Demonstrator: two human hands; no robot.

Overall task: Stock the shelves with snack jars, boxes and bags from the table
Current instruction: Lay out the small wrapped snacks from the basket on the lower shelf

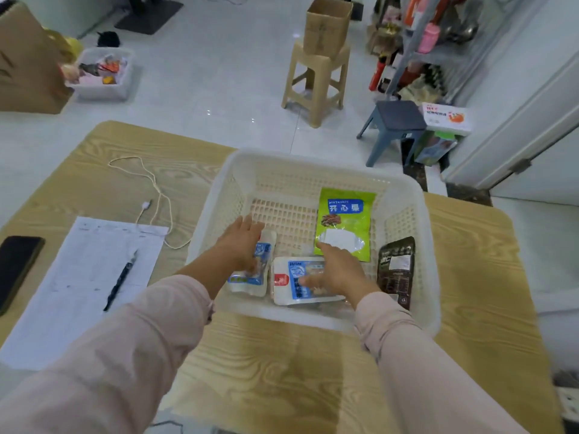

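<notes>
Reaching across the wood-grain tabletop [282, 371] into a white mesh basket [313, 158], with the cluttered shelves [438, 51] well apart at far right. Lying in the basket: a green bag [347, 214] toward the far side, a dark bag [396, 270] by the right wall, two white-and-blue packs near. Left hand [241, 242] resting on the left pack [247, 280], right hand [338, 270] spread over the right pack [283, 283], fingers [249, 225] of both stretched out and released, not yet closed on anything. Apparently the pick-up step, with these four snacks not yet shelved. Called for next, probably: curling round a pack apiece, lifting clear of the rim, carrying toward the shelves.
</notes>
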